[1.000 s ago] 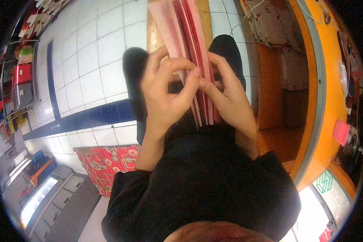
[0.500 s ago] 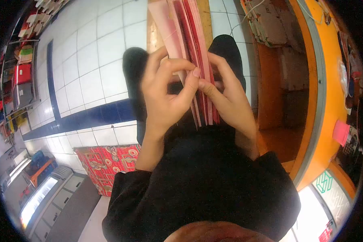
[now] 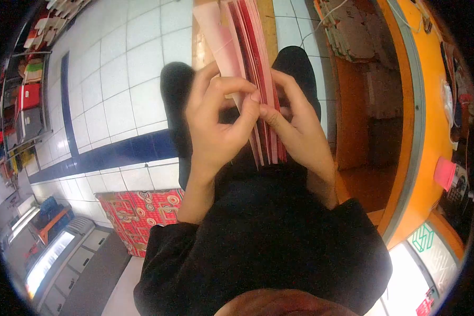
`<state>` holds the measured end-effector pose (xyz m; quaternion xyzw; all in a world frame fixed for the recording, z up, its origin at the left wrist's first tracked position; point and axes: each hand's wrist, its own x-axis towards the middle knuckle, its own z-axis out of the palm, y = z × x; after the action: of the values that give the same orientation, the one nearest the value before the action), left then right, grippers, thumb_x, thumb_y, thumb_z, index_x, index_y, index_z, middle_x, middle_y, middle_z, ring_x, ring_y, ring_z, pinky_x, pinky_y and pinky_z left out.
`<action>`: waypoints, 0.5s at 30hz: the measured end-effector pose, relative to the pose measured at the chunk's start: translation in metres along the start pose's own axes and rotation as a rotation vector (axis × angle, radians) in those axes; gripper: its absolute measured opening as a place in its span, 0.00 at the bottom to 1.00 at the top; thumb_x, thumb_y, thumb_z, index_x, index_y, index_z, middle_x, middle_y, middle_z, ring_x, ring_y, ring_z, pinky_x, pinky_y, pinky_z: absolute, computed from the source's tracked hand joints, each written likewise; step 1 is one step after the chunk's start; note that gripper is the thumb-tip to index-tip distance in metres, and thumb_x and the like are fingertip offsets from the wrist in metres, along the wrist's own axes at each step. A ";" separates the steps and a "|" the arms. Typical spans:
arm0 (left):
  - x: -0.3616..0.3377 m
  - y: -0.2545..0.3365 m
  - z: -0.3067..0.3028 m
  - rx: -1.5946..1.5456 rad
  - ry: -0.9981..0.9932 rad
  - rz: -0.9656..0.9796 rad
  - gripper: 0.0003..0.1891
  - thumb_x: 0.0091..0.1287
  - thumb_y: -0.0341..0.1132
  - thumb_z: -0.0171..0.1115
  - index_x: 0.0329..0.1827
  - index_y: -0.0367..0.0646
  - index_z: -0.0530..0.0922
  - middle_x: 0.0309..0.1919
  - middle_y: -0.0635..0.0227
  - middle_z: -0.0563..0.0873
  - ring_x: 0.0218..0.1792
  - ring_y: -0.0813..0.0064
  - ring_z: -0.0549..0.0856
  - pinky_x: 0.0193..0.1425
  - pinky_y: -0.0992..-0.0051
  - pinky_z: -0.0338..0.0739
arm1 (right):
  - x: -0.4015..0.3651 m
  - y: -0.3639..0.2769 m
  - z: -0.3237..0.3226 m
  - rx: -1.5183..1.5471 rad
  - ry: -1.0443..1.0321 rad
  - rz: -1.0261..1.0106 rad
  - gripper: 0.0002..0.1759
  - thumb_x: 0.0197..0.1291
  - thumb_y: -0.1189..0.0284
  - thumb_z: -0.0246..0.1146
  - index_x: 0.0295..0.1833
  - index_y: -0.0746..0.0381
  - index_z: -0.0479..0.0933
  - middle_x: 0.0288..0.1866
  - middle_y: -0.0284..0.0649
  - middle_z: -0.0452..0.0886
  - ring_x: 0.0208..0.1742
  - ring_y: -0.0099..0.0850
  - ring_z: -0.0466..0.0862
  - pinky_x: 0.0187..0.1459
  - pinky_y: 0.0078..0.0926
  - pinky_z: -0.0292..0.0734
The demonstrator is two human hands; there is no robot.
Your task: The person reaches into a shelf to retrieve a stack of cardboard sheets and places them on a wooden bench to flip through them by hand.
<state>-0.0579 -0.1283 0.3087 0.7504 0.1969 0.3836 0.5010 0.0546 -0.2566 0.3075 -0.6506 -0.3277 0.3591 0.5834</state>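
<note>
White tiles [image 3: 113, 79] cover the floor ahead of me, crossed by a dark blue tile band [image 3: 116, 154] (it turns a corner over on my left). An orange counter [image 3: 431, 116] with a grey edge curves along my right, open wooden shelving [image 3: 353, 116] beside it. Behind me on the left I have grey drawers [image 3: 81, 260], a red patterned cloth [image 3: 142, 213] near them, and bright white glare.

The left hand [image 3: 221, 118] and the right hand [image 3: 297, 124] are both in front of the black shirt [image 3: 263, 226], with fingers bent and the two thumbs almost meeting at their tips.
</note>
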 end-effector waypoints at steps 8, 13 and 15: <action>-0.006 -0.005 0.004 -0.077 0.072 -0.040 0.12 0.64 0.21 0.70 0.50 0.38 0.84 0.57 0.53 0.82 0.51 0.67 0.90 0.44 0.73 0.92 | 0.000 -0.006 0.004 -0.012 -0.004 0.021 0.33 0.74 0.70 0.69 0.80 0.64 0.67 0.73 0.52 0.76 0.72 0.42 0.81 0.68 0.40 0.82; -0.007 -0.006 0.001 -0.013 0.051 0.025 0.09 0.68 0.19 0.66 0.49 0.37 0.81 0.56 0.56 0.81 0.46 0.77 0.86 0.42 0.80 0.86 | 0.001 -0.006 0.005 -0.021 0.012 0.006 0.33 0.74 0.68 0.69 0.79 0.65 0.68 0.71 0.52 0.77 0.71 0.42 0.82 0.67 0.41 0.83; -0.006 -0.006 -0.003 0.067 0.034 0.079 0.09 0.68 0.19 0.65 0.49 0.36 0.82 0.56 0.54 0.81 0.45 0.76 0.87 0.41 0.80 0.86 | 0.001 -0.005 0.005 -0.017 0.013 0.006 0.33 0.74 0.67 0.69 0.79 0.65 0.68 0.71 0.53 0.77 0.71 0.42 0.82 0.67 0.40 0.83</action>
<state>-0.0630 -0.1280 0.3012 0.7673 0.1883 0.4088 0.4568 0.0510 -0.2529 0.3122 -0.6591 -0.3247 0.3537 0.5788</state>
